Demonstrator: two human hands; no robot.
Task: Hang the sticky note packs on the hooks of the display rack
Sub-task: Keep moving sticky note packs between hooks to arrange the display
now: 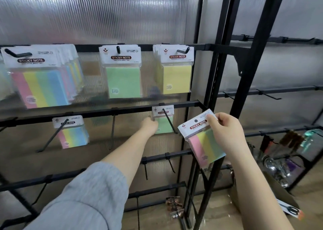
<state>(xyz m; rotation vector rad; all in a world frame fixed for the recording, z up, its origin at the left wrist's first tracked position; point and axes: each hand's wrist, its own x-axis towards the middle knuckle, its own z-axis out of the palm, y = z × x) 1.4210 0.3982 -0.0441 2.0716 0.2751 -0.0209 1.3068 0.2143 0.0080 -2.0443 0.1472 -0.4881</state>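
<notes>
your right hand (227, 133) pinches the rainbow pack (204, 142) by its white header card, thumb and fingers near the card's 2 o'clock corner, pack tilted, held off the rack at about 4 o'clock from the green pack (163, 123). your left hand (150, 125) reaches to that green pack on the middle-row hook (169, 121), fingers at its 9 o'clock edge; can't tell whether they grip it or only touch it.

handling, as a judgement: pack looks light, a small paper block in a glossy film sleeve. film likely slick, so take hold on the card, not the sleeve. card is thin and will bend or crease if squeezed hard. the punched hole sits at the card's centre, toward 12 o'clock; keep fingers to the side of it so the hook tip can pass. the weight hangs below the card, so expect it to swing.

another rainbow pack (72, 133) hangs at 9 o'clock on the same row; the bare hook (112, 130) between them looks free.
</notes>
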